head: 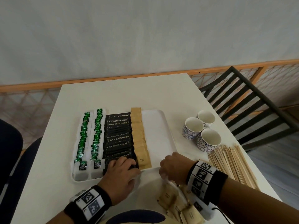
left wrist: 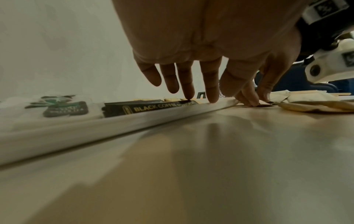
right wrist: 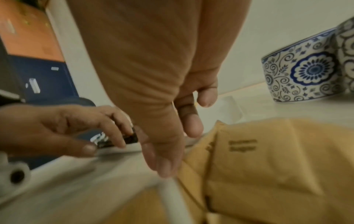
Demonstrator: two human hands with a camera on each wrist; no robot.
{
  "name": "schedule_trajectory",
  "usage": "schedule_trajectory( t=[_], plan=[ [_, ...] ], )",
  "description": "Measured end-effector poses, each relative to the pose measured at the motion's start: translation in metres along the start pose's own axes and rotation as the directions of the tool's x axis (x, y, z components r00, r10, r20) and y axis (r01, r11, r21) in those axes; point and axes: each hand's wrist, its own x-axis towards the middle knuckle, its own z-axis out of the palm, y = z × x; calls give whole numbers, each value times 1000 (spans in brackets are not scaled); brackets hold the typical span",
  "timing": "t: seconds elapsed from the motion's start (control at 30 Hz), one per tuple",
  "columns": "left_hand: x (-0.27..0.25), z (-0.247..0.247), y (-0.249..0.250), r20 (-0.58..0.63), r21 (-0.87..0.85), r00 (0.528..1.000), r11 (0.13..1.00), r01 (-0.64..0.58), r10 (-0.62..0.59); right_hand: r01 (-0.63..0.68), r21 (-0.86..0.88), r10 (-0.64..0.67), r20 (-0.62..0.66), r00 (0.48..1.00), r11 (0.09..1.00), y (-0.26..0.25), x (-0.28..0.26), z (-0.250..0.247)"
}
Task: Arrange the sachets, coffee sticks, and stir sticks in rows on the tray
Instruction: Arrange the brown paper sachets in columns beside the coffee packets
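A: Start at the fingers. What is the left hand doing?

B: Its fingers reach down straight onto the near end of the black coffee sticks, a fingertip pressing the nearest one at the tray's front rim. Nothing is grasped; the thumb lies by the rim.

A: And the right hand?

B: Its fingers hang loose and released over the tray's near edge, just above the loose brown sugar sachets on the tabletop. It holds nothing.

A: How do the goods look?

B: On the white tray, from left: two rows of white sachets with green labels, overlapped like shingles; a row of black sticks lettered "BLACK COFFEE POWDER"; then one row of tan brown sugar sachets. The tray's right part is bare.

A: Off the tray?

B: A heap of pale wooden stir sticks lies at the right, with three blue-patterned white cups clustered beyond it. A dark slatted chair stands past the tabletop's right edge.
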Motion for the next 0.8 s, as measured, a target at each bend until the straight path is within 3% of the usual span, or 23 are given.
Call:
schedule_trajectory(
  t=[0.1, 0.2, 0.43, 0.5, 0.6, 0.8],
  plan=[
    [-1, -1, 1, -4, -2, 1000, 1000, 3, -3, 28, 108, -36, 72, 997, 994, -8, -4, -1],
    [-3, -1, 1, 12, -3, 1000, 1000, 0, 0, 99, 13, -100, 113, 989, 995, -22, -7, -1],
    [-1, -2, 2, 28, -6, 1000, 1000, 4, -4, 92, -34, -89, 87, 992, 995, -22, -10, 0],
    [-1, -3, 0, 18, -25, 1000, 1000, 9, -8, 23, 181, -33, 51, 998, 983, -18, -11, -2],
    [0, -4, -3, -18, -54, 999, 998, 35, -36, -73, 539, 116, -46, 992, 839, -7, -9, -9],
    [10, -9, -4, -47, -42, 997, 997, 60, -62, -109, 636, 322, -230, 919, 764, 6, 16, -26]
  ],
)
